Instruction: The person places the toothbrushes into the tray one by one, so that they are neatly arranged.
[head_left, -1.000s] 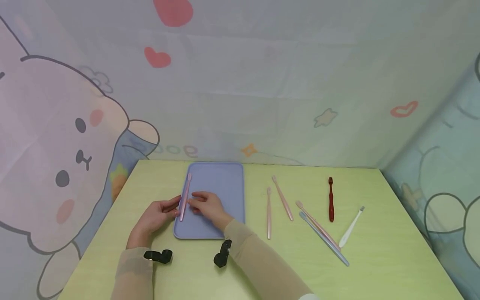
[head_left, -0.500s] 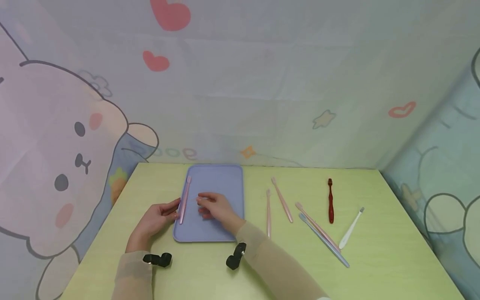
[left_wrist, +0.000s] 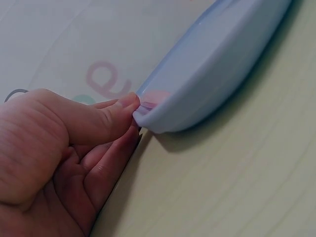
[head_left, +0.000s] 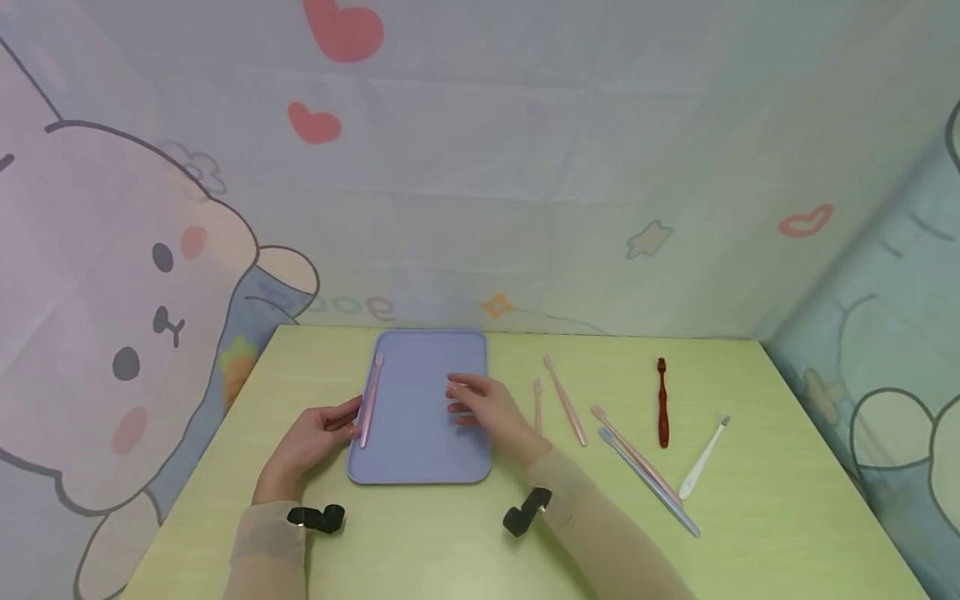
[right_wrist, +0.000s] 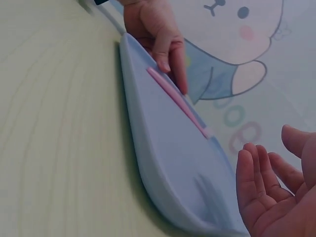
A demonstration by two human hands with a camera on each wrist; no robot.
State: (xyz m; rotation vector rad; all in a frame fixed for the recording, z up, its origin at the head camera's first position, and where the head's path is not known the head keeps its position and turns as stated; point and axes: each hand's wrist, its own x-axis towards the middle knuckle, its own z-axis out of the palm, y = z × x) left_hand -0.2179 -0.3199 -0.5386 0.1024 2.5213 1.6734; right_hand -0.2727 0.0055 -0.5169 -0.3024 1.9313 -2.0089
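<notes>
A lavender-blue tray (head_left: 420,454) lies on the left half of the table, with a pink toothbrush (head_left: 372,400) along its left side. My left hand (head_left: 311,437) pinches the tray's left rim; the left wrist view shows thumb and fingertips right at the edge of the tray (left_wrist: 217,84). Over the tray's right edge, my right hand (head_left: 491,410) holds nothing, its fingers loosely bent. In the right wrist view that hand (right_wrist: 276,192) has its thumb apart from the fingers, and the toothbrush (right_wrist: 177,101) lies beside the far rim.
Right of the tray lie a pink toothbrush (head_left: 537,404), partly hidden by my right arm, and another pink one (head_left: 566,402). Farther right, a pink toothbrush (head_left: 630,446) touches a blue one (head_left: 651,483). A red toothbrush (head_left: 663,406) and a white one (head_left: 705,458) lie beyond.
My right hand has moved away from the pink toothbrush on the tray, rightward to the tray's right edge. The left hand stays at the rim.
</notes>
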